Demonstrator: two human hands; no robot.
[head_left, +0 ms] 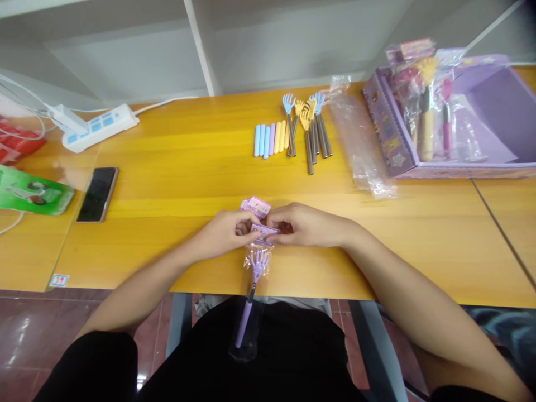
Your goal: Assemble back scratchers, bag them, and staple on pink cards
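My left hand point(234, 230) and my right hand point(295, 224) pinch the two sides of a small purple header card point(264, 232). From the card hangs a clear plastic bag with a purple hand-shaped back scratcher point(258, 265) inside. The scratcher points claw-up, and its purple handle point(243, 325) reaches past the table edge over my lap. Just beyond my fingers lies a small stack of pink header cards point(256, 206). Farther back are several loose blue and yellow scratcher heads on metal rods point(309, 131), beside a row of blue, purple and yellow handles point(270, 139).
A purple box point(460, 170) at the right back holds bagged scratchers. Clear plastic bags point(362, 142) lie beside it. On the left are a phone point(98, 194), a white power strip point(100, 127) and a green package point(36, 191). The table's front edge runs close to my body.
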